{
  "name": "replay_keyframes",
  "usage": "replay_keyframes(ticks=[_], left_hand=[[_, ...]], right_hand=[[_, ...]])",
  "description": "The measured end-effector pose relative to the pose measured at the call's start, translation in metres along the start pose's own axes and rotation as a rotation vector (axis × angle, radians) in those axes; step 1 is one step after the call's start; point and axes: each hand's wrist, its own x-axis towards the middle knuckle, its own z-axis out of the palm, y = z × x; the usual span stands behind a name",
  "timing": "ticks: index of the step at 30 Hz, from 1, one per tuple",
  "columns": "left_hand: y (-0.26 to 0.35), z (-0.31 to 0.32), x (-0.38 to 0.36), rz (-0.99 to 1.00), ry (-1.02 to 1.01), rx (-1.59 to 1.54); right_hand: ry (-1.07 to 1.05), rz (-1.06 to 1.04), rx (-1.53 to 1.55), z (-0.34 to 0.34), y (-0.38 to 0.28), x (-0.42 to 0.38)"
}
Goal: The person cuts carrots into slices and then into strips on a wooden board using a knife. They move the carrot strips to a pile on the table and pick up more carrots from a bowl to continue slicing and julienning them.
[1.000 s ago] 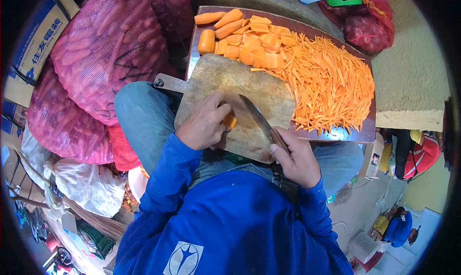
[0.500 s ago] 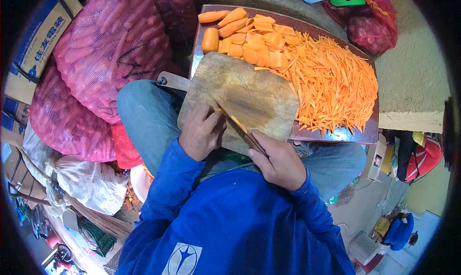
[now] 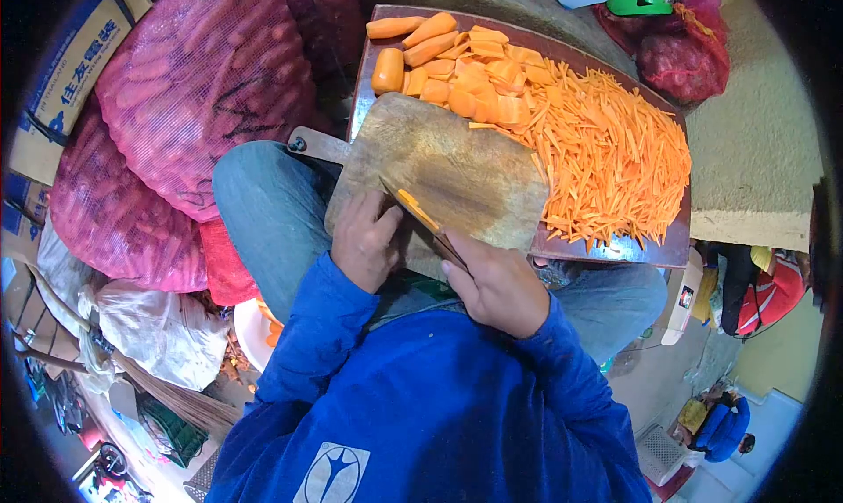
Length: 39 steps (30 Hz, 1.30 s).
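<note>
Brown-handled steel knife [image 3: 425, 226], pointing ten o'clock, likely stiff: our right grip [image 3: 500, 288] rightly clamps its handle [image 3: 451, 250]; left grip [image 3: 367, 240] unclear.

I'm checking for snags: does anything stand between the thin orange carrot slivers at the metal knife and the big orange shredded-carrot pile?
Nothing visible does: only the flat, worn brown wooden board lies between the slivers and the pile.

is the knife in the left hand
No, the right hand grips the knife by its handle.
</note>
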Motion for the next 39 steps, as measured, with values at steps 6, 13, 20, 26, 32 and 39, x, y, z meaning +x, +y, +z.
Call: replay_keyframes(ticks=[6, 13, 20, 26, 32, 39], left_hand=[[-0.004, 0.001, -0.004, -0.028, 0.045, -0.082], [0.0, -0.003, -0.003, -0.061, 0.014, -0.049], [-0.005, 0.002, -0.006, -0.03, 0.042, -0.109], [-0.003, 0.0, -0.007, -0.031, 0.072, -0.049], [-0.005, -0.002, -0.007, -0.045, 0.077, 0.014], [0.001, -0.004, -0.005, -0.078, 0.092, -0.051]], right_hand=[[0.004, 0.042, 0.014, -0.002, -0.003, -0.012], [0.022, -0.023, -0.014, 0.001, -0.005, -0.004], [-0.03, -0.026, -0.047, 0.008, -0.004, 0.011], [-0.045, 0.039, -0.02, 0.003, -0.006, -0.005], [0.027, -0.075, -0.016, 0.01, 0.003, 0.002], [-0.004, -0.012, -0.039, 0.011, -0.008, 0.008]])
